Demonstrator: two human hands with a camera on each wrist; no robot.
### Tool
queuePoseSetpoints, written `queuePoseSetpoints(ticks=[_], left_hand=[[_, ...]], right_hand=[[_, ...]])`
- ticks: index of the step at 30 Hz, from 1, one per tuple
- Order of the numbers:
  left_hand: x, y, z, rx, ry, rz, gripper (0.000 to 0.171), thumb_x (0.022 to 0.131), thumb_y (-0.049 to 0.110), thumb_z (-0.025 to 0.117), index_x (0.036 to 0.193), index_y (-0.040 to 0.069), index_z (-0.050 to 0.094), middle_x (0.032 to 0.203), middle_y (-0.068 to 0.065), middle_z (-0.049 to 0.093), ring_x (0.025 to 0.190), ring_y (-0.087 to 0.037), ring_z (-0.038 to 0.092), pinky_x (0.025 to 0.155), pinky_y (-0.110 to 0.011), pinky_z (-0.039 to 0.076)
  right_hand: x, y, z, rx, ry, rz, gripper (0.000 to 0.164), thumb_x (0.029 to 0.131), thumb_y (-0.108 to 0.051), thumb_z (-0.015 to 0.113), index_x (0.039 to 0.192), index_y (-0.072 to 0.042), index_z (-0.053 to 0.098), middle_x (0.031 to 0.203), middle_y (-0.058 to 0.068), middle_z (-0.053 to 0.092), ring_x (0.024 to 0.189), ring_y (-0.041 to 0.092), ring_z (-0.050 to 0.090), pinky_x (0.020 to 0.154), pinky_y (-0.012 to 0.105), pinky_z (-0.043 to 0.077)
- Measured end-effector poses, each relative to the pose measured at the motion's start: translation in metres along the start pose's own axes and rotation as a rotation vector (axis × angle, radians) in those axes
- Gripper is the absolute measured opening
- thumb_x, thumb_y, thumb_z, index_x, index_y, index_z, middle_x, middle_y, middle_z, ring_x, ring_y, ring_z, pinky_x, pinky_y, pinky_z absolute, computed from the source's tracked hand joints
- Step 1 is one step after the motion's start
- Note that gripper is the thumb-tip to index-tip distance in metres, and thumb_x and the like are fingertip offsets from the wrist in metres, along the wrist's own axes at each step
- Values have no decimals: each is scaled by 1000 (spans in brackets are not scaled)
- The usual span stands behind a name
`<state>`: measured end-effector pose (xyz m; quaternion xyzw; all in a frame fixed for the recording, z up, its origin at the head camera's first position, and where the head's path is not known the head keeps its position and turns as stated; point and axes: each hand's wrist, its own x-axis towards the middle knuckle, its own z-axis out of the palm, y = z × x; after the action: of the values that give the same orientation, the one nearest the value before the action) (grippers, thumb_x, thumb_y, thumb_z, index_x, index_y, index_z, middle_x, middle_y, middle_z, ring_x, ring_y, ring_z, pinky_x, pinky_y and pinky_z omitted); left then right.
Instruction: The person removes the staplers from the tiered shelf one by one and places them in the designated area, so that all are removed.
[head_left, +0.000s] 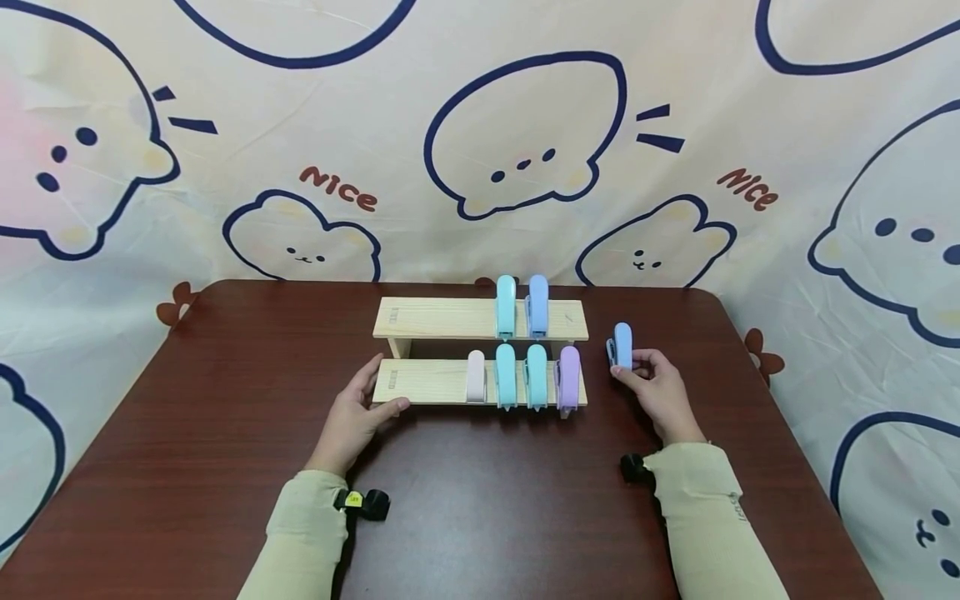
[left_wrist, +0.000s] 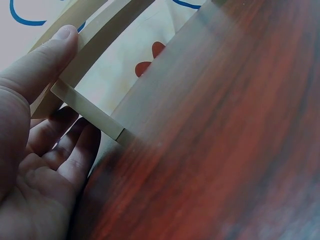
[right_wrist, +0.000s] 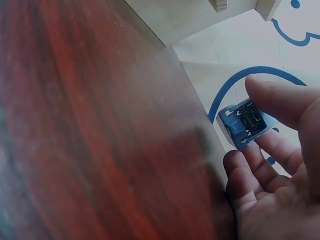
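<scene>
My left hand (head_left: pixel 348 427) grips the left end of the front wooden board (head_left: pixel 427 381), thumb on top and fingers curled at its end. In the left wrist view, a short wooden leg (left_wrist: pixel 90 111) stands beneath the board. My right hand (head_left: pixel 663 400) pinches a blue plastic clip (head_left: pixel 622 346) between thumb and fingers, right of the boards and apart from them. The right wrist view shows this clip (right_wrist: pixel 244 124) end-on, with a dark inside. On the front board sit a white clip (head_left: pixel 476 377), two turquoise clips and a purple clip (head_left: pixel 569 377).
Behind stands a second wooden board (head_left: pixel 442 317) on legs, bearing a turquoise clip (head_left: pixel 506 306) and a blue clip (head_left: pixel 537 306). Both boards stand on a dark brown table (head_left: pixel 480 508). A printed cloth (head_left: pixel 405 125) hangs beyond the table's far edge.
</scene>
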<state>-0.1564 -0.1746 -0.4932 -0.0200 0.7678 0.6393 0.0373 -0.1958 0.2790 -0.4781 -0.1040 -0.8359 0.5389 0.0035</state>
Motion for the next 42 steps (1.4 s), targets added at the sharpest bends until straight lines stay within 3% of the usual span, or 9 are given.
queuePoseSetpoints(ticks=[10,24,42], left_hand=[[0,0,0,-8,-2,-2,97,84,14,83,161,14,24,152,-14,46,110,-19,59,76,-22,56],[0,1,0,10,3,3,98,84,16,84,161,14,23,153,-14,45,115,-24,57,76,-21,55],[0,0,0,28,-1,6,96,86,15,81,161,15,22,152,-15,45,114,-23,56,78,-19,53]], right_hand=[[3,1,0,-53,-9,-15,50,92,-25,75,130,1,55,112,15,59,95,21,54,73,20,47],[5,2,-1,-131,-9,0,54,92,-28,75,132,2,56,113,18,60,91,23,54,72,23,46],[4,-1,-2,-144,-11,0,52,91,-24,76,131,4,56,111,19,62,88,21,55,69,22,47]])
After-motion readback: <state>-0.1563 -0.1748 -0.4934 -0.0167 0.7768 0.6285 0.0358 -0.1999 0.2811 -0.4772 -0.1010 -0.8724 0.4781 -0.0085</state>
